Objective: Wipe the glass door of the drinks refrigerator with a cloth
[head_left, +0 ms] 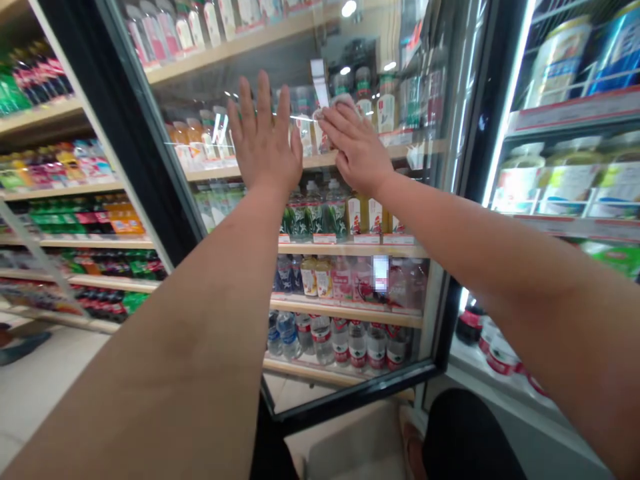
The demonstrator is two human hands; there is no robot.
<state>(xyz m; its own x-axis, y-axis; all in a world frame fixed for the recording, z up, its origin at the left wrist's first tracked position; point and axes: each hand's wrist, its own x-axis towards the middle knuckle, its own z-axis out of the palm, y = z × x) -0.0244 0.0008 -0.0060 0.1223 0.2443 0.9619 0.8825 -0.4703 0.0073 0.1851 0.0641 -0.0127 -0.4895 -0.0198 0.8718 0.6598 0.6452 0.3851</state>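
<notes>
A glass door (280, 57) in a black frame stands swung out in front of me, with shelves of bottles showing through it. My left hand (267, 143) lies flat on the pane, fingers spread, holding nothing. To its right, my right hand (357, 143) presses a crumpled pale cloth (343, 101) against the glass. Most of that cloth is hidden under the fingers. Reflections of ceiling lights show on the pane around both hands.
An upright fridge (555, 227) with lit shelves of bottles and cans stands at the right. Shelves of drinks (85, 187) run along the left. Below the door's lower edge (360, 397) are my knees and a grey surface (357, 440). A person's shoe (25, 345) shows far left.
</notes>
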